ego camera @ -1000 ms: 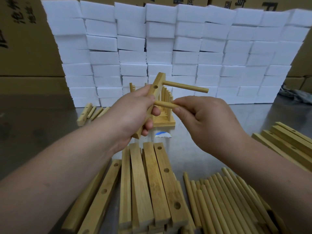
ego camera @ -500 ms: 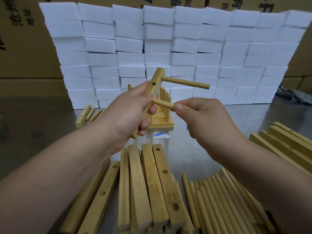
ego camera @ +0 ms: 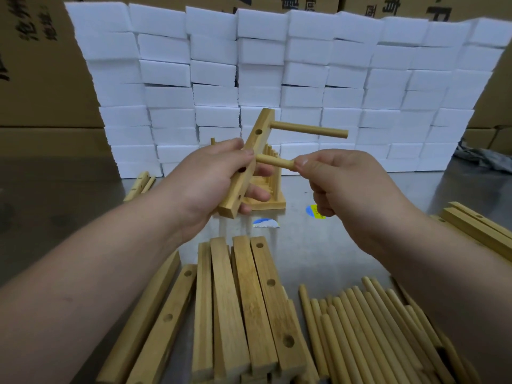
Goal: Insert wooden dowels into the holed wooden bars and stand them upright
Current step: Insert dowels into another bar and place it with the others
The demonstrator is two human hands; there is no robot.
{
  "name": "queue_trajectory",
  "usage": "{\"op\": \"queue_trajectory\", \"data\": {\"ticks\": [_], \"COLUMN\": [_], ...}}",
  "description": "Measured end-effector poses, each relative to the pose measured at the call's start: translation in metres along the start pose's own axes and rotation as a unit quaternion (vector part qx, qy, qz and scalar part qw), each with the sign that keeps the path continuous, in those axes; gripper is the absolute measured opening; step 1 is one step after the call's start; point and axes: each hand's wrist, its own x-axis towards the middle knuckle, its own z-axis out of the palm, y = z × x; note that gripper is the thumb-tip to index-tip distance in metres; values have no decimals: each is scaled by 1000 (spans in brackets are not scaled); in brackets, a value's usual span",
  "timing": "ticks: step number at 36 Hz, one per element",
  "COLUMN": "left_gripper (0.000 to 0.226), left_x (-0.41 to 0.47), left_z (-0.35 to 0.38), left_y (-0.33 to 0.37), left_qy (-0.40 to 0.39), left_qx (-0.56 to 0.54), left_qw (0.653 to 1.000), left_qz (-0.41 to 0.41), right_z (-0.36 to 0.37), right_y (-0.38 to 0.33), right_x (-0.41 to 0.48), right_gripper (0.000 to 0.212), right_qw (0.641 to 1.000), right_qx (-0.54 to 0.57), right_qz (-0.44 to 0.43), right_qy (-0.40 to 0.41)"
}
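A wall of white foam blocks backs the steel table. On the near edge lies a stack of holed bars, and a heap of loose dowels sits just beside it on the right. Finished racks stand upright farther back. The left hand grasps the held bar in the air above the table, tilted, with fingers wrapped behind it and the thumb on its front face. One seated dowel projects from the bar's upper hole. The right hand pinches the outer end of a second dowel, whose tip sits at the next hole down. Two lower holes remain unfilled. The risk is that an off-axis push could jam or splinter the dowel at the hole mouth. The end pinch gives little leverage, so the dowel may slip, and the one-handed hold may let the bar twist. Compared with a second ago, bar and hands occupy nearly the same position and the exposed dowel length looks unchanged, so seating appears barely advanced.
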Motion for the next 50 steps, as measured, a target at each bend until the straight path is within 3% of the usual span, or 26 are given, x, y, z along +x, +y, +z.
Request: {"op": "queue_trajectory", "data": {"ticks": [8,14,17,20,24,30,35,40,47,50], "left_gripper": [23,24,24,24,24,21,22,22,21,20], "left_x": [4,7,10,12,11,10,9,10,11,11], "left_z": [0,-1,-7,-10,-9,-5,-3,-2,-2,-2], "left_y": [-6,-5,-2,0,-2,-5,-7,-9,-12,-12], "left_qy": [51,126,170,182,175,165,161,158,163,162], "left_qx": [78,26,-15,-42,-32,-13,-4,0,-3,-5], "left_qw": [995,991,984,981,982,984,985,985,984,983], "left_qz": [-21,-34,-48,-56,-57,-61,-65,-74,-79,-82], "right_z": [0,-6,-16,-17,-7,5,8,11,-8,-6], "right_y": [2,1,1,4,20,40,43,41,27,30], "right_x": [2,7,9,6,-1,-6,-9,-8,11,5], "right_gripper": [17,8,11,19,24,29,34,25,9,32], "right_qw": [999,999,994,915,788,729,723,729,833,800], "right_qx": [-7,50,-84,-351,-533,-599,-601,-581,-475,-500], "right_qz": [-10,16,13,-9,-10,-5,2,11,47,67], "right_qy": [30,1,-66,-196,-307,-331,-341,-362,-278,-326]}}
